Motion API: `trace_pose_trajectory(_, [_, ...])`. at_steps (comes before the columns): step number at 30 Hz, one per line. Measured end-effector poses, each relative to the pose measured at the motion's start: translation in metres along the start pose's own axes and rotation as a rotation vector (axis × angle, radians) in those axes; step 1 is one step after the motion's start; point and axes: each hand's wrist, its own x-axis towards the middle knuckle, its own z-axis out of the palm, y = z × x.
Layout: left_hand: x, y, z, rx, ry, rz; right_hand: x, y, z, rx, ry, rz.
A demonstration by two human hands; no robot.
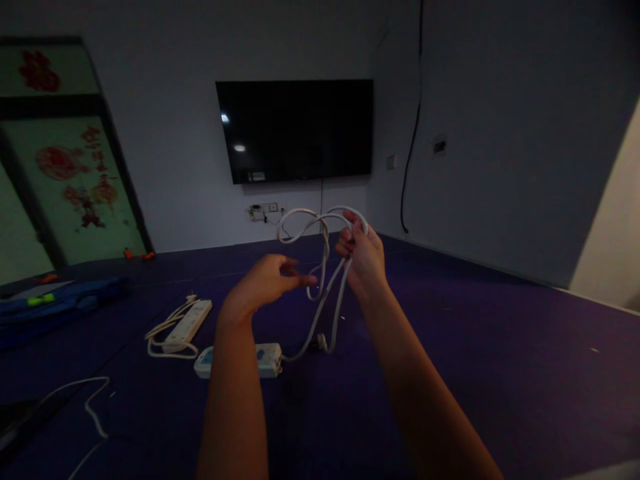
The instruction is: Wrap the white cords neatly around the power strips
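My right hand (pixel 364 250) is closed around a white power cord (pixel 325 257), holding it up in loose loops above the floor. Beside the lower part of a loop is my left hand (pixel 270 283), its fingers stretched out and apart; the fingertips reach the cord, and whether they touch it I cannot tell. From the raised loops the cord runs down to a white and blue power strip (pixel 270 360) on the floor, partly hidden behind my left forearm. The cord's plug (pixel 320 342) hangs low near the strip's right end.
A second white power strip (pixel 190 325) with its cord coiled around it lies left on the purple floor (pixel 475 373). Another thin white cable (pixel 93 407) is at front left. Dark blue cloth (pixel 75 300) lies farther left. A television (pixel 300 130) hangs on the far wall.
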Motion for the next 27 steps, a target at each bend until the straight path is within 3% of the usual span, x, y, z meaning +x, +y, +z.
trace_pose_trajectory(2, [0.007,-0.009,0.010,0.087,-0.229,-0.017,0.005,0.001,-0.006,0.009,0.020,-0.018])
trace_pose_trajectory(4, [0.015,-0.015,0.024,0.143,-0.335,0.004,0.009,0.004,-0.010,0.045,0.036,-0.010])
trace_pose_trajectory(8, [0.029,-0.016,0.057,0.183,-0.396,0.024,0.013,0.010,-0.014,0.121,0.063,0.039])
trace_pose_trajectory(11, [0.034,-0.013,0.071,0.151,-0.406,0.034,0.015,0.011,-0.018,0.128,0.044,0.048])
trace_pose_trajectory(19, [0.036,-0.014,0.067,-0.007,-0.297,0.044,0.016,0.010,-0.021,0.066,0.001,0.090])
trace_pose_trajectory(27, [0.024,-0.006,0.068,-0.403,-0.598,-0.103,0.006,0.015,-0.008,0.038,0.034,0.149])
